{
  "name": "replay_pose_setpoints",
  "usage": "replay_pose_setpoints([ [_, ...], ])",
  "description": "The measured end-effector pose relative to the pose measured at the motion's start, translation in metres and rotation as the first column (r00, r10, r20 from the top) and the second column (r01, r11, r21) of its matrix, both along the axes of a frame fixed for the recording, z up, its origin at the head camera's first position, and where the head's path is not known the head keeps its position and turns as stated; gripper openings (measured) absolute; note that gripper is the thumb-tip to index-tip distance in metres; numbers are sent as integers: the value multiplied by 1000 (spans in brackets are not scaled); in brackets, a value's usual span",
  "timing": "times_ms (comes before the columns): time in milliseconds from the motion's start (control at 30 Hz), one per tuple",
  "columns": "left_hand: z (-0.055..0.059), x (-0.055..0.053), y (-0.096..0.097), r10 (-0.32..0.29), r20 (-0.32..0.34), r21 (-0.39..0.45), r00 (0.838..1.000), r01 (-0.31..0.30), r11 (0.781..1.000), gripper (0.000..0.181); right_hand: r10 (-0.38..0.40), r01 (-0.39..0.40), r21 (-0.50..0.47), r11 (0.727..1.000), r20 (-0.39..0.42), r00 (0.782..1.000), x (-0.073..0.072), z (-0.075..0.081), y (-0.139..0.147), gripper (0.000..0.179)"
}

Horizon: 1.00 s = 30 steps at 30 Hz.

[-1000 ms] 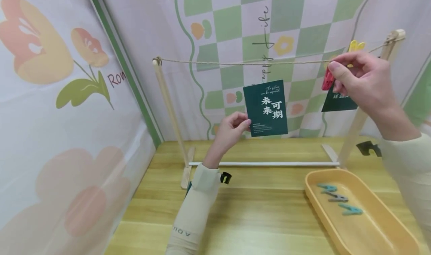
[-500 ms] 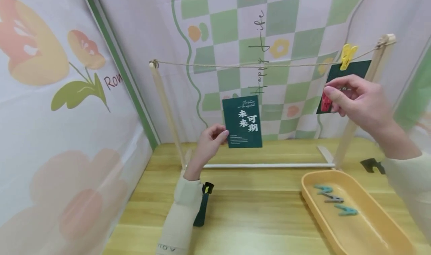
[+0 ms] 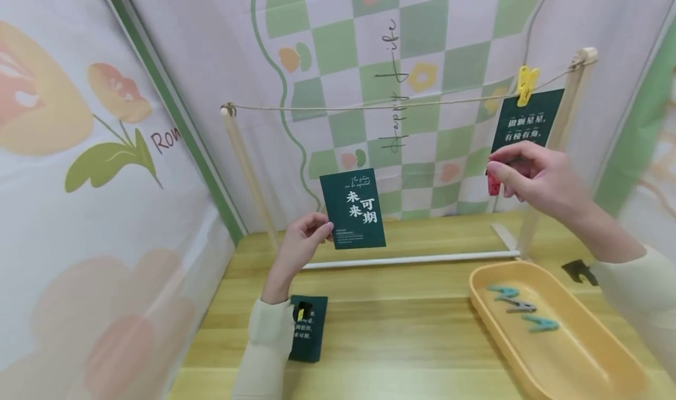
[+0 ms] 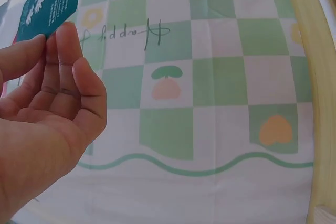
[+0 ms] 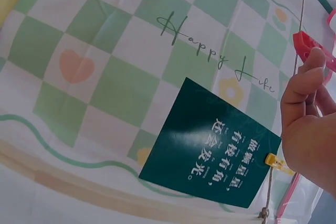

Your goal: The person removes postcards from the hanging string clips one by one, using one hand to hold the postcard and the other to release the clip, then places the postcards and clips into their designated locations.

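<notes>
My left hand (image 3: 296, 248) pinches a dark green card (image 3: 355, 209) with white lettering by its lower left edge. The card is upright below the cord (image 3: 338, 108) and apart from it. In the left wrist view, thumb and fingertips meet on the card's corner. A red clothespin (image 3: 493, 185) is between the thumb and fingers of my right hand (image 3: 544, 180), below the cord in the head view. Behind that hand, another green card (image 5: 210, 148) hangs from the cord near the right post, clipped by a yellow clothespin (image 3: 526, 86). The hand covers its lower part in the head view.
A wooden post (image 3: 248, 177) at each side carries the cord, and a white rod (image 3: 412, 260) joins their feet. In the orange tray (image 3: 477, 288) at front right lie two teal clothespins and a grey clothespin (image 3: 514, 305). More green card (image 3: 308, 350) lies beside my left sleeve.
My left hand has carried its card left and down. The right hand has come down from the cord with the red clothespin. The card on the table has emerged from behind my left sleeve.
</notes>
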State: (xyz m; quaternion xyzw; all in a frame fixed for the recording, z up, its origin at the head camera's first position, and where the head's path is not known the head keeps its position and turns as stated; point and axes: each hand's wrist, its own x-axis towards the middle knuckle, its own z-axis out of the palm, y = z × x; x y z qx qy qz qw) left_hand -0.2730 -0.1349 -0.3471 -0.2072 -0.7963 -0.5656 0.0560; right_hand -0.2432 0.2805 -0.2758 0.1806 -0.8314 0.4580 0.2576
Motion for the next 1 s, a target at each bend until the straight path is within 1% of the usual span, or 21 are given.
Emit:
replay_pose_setpoints([
  [133, -4, 0, -8, 13, 35, -29, 999, -12, 1000, 11, 19, -20, -25, 999, -11, 1000, 3, -5, 9, 18],
  [300, -6, 0, -20, 32, 53, -28, 998, -30, 999, 11, 16, -15, -42, 999, 25, 1000, 7, -7, 20, 19],
  [400, -5, 1, -27, 33, 47, -29, 998, -32, 999, 12, -4, 4, 4, 1000, 39, 999, 10, -8, 22, 18],
  [500, -6, 3, -35, 38, 44, -40, 998, -36, 999, 12, -12, 8, 89, 996, 39, 999, 12, -13, 23, 18],
  [667, -10, 4, -52, 47, 49, -68, 998, -44, 997, 13, -15, 3, 210, 978, 56, 998, 16, -24, 20, 22],
  [733, -14, 4, -58, 46, 59, -80, 997, -41, 996, 14, -19, 6, 249, 969, 51, 999, 17, -29, 19, 24],
  [767, -15, 5, -61, 42, 66, -86, 997, -37, 996, 14, -12, 2, 273, 962, 36, 999, 17, -32, 19, 24],
  [833, -19, 5, -65, 25, 74, -105, 997, -17, 994, 14, -7, 0, 298, 955, 24, 1000, 18, -37, 19, 24],
  [1000, -27, 6, -76, -48, 93, -161, 995, 62, 985, 15, -3, -6, 337, 942, 27, 1000, 21, -49, 18, 23],
])
